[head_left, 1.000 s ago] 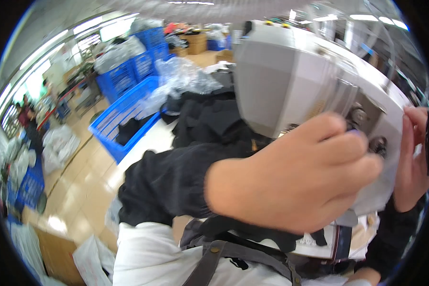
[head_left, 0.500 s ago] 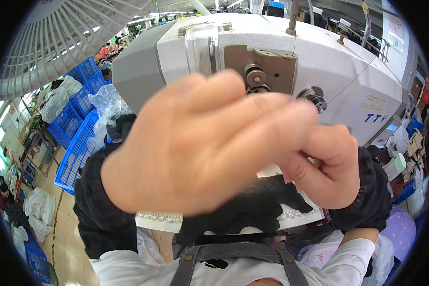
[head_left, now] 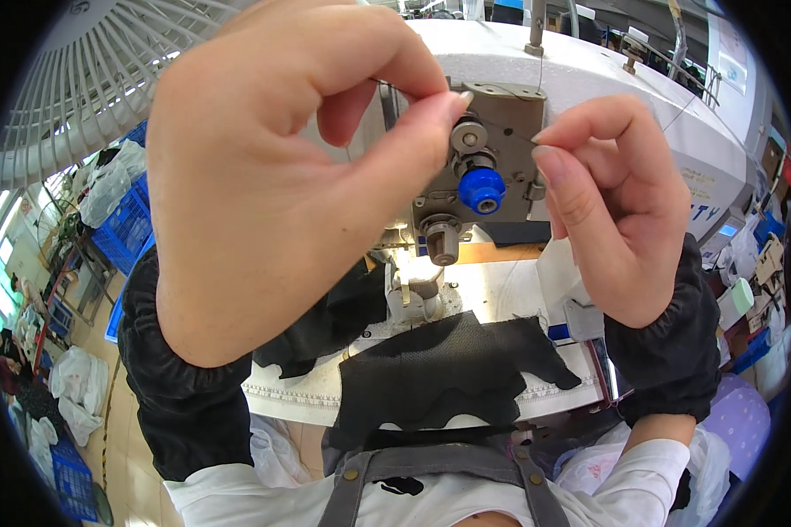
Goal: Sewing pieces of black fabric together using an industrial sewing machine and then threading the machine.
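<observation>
Both of my hands are raised in front of the head of a white sewing machine (head_left: 466,54). My left hand (head_left: 264,184) pinches a thin thread between thumb and forefinger, beside the metal thread-tension discs (head_left: 470,136). Across the metal plate, my right hand (head_left: 624,202) has its thumb and forefinger closed on the dark thread (head_left: 522,136), which runs between the two hands. Just below the discs sits a blue knob (head_left: 482,191). A black fabric piece (head_left: 448,369) with a wavy edge lies on the machine bed (head_left: 501,290), and another black piece (head_left: 321,325) is partly hidden by my left hand.
A large white fan guard (head_left: 105,97) stands close at upper left. Blue crates (head_left: 123,224) with plastic bags are stacked at left. A lamp lights the needle area (head_left: 417,281). White bags (head_left: 77,386) lie on the floor, and a purple dotted bundle (head_left: 736,422) is at lower right.
My left hand has moved up and left, away from my right hand, uncovering the blue knob and the needle area. My right hand has risen slightly, its fingers now beside the metal plate.
</observation>
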### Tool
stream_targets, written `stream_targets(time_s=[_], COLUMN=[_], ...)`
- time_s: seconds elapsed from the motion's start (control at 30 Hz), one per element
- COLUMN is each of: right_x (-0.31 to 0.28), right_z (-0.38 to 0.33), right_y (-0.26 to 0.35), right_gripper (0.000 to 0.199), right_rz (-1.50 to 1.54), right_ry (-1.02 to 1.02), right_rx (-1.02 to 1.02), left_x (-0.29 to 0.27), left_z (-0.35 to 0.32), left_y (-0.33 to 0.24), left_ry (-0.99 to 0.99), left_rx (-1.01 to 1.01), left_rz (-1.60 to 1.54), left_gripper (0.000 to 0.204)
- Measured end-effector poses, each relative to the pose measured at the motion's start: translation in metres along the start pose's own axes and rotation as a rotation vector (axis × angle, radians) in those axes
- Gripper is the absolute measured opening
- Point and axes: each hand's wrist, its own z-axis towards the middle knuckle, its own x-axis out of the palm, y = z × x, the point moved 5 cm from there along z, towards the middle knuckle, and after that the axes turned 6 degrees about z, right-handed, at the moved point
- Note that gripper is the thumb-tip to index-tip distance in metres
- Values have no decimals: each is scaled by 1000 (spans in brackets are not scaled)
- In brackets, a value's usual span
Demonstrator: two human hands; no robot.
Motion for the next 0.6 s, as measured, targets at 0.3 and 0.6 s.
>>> stream_targets(time_s=[0.3,0.6], right_x=[9,8], right_z=[14,15], right_y=[2,12], right_gripper=[11,14], right_rz=[-406,-632], right_ry=[72,-105], right_rx=[-320,-386], left_x=[14,18], left_z=[4,10], left_y=[-9,-6], left_ry=[-36,-186], left_rx=[340,386], left_rz=[230,248], left_gripper=[12,12])
